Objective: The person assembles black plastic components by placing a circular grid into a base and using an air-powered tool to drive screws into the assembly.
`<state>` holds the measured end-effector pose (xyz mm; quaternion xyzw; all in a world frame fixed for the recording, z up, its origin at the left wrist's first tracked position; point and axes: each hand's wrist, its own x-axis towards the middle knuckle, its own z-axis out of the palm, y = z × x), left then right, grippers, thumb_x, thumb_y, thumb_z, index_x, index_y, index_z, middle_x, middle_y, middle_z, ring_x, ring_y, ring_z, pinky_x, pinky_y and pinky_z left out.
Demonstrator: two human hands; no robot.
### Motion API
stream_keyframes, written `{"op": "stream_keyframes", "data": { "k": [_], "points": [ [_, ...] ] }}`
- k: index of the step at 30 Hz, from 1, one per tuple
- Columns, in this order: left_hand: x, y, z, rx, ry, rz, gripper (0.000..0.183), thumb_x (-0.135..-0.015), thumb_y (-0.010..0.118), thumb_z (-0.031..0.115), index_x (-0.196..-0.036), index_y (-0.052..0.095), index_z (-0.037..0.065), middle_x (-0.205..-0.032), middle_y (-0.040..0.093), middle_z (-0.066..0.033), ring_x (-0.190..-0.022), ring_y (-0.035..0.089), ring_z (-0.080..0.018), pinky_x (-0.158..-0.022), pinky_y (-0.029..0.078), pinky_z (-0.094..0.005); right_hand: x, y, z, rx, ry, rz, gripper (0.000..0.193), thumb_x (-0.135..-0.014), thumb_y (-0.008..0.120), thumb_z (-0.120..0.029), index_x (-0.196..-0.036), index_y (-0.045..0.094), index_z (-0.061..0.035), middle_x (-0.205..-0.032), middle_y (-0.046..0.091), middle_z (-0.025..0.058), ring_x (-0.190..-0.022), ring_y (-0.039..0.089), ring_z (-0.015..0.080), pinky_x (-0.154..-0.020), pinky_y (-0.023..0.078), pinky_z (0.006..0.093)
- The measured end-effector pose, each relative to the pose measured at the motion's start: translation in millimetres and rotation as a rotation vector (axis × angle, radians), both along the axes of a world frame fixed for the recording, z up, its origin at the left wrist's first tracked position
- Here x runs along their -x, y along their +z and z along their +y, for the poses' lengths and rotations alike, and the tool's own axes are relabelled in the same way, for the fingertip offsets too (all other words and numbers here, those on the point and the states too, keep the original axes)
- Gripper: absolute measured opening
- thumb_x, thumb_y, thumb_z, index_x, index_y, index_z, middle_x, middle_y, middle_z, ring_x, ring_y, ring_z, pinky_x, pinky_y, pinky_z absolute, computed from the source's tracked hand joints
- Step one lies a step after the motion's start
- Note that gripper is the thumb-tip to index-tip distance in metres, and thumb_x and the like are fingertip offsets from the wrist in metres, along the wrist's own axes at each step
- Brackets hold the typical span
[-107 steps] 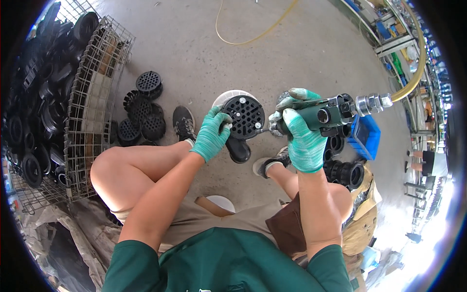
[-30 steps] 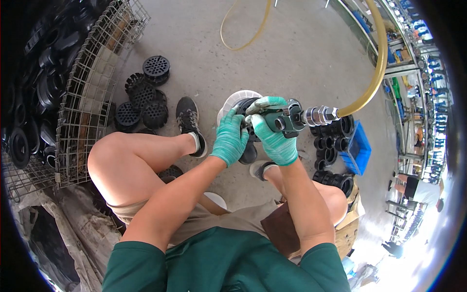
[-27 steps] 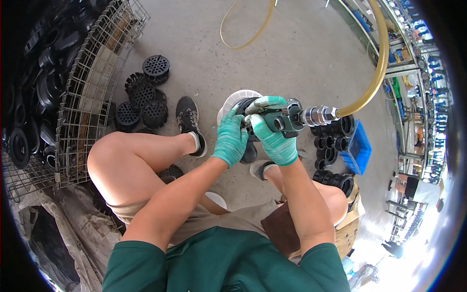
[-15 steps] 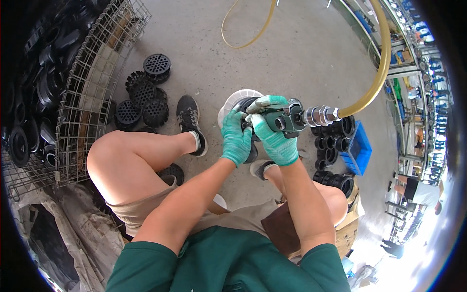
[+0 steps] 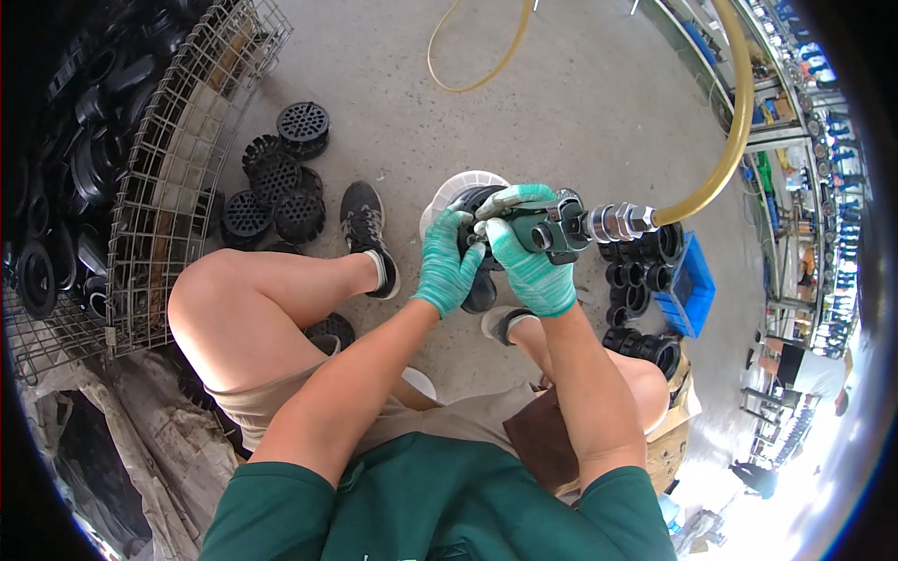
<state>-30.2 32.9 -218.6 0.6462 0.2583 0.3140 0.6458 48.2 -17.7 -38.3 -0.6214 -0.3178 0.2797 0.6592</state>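
My right hand (image 5: 531, 273), in a green-and-white knit glove, is wrapped round a dark green air-powered hand tool (image 5: 559, 230). A metal coupling (image 5: 617, 222) joins the tool to a yellowish hose (image 5: 732, 154). Gloved alike, my left hand (image 5: 447, 266) grips a black part (image 5: 480, 293) at the tool's front end, its thumb close to my right fingers. Both hands hide most of that part and the tool's tip. Beneath them, the rim of a round white container (image 5: 449, 191) shows.
Black slotted round pieces (image 5: 277, 176) lie on the floor at left, beside a wire cage (image 5: 154, 178) full of black parts. Right of me are black rings (image 5: 636, 280) and a blue crate (image 5: 690, 288). Shelves (image 5: 790, 131) line the far right. My shoes flank the white container.
My left hand has shifted slightly left and down, its thumb opening away from the fingers a little. More of the black part shows below it. The right hand and tool have barely moved.
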Motion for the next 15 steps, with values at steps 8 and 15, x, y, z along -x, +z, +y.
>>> {"op": "stream_keyframes", "data": {
  "k": [8,15],
  "points": [
    [-3,-11,0,0.015,0.000,0.000,0.051,-0.079,0.071,0.005,-0.126,0.053,0.006,-0.133,0.053,-0.0206,-0.118,0.053,-0.0410,-0.105,0.041,-0.0489,2,0,-2,-0.009,0.019,-0.014,0.023,-0.084,0.067,0.007,-0.104,0.062,-0.0029,-0.102,0.070,0.0114,-0.089,0.069,0.0171,-0.083,0.059,0.0333],
    [2,-4,0,-0.021,-0.015,0.073,0.045,-0.080,0.072,0.006,-0.122,0.057,0.006,-0.141,0.050,-0.0223,-0.121,0.052,-0.0420,-0.107,0.041,-0.0492,-3,7,-2,-0.050,0.032,-0.002,0.031,-0.084,0.068,0.006,-0.112,0.062,-0.0042,-0.101,0.071,0.0112,-0.091,0.069,0.0178,-0.083,0.059,0.0333]
  ]
}}
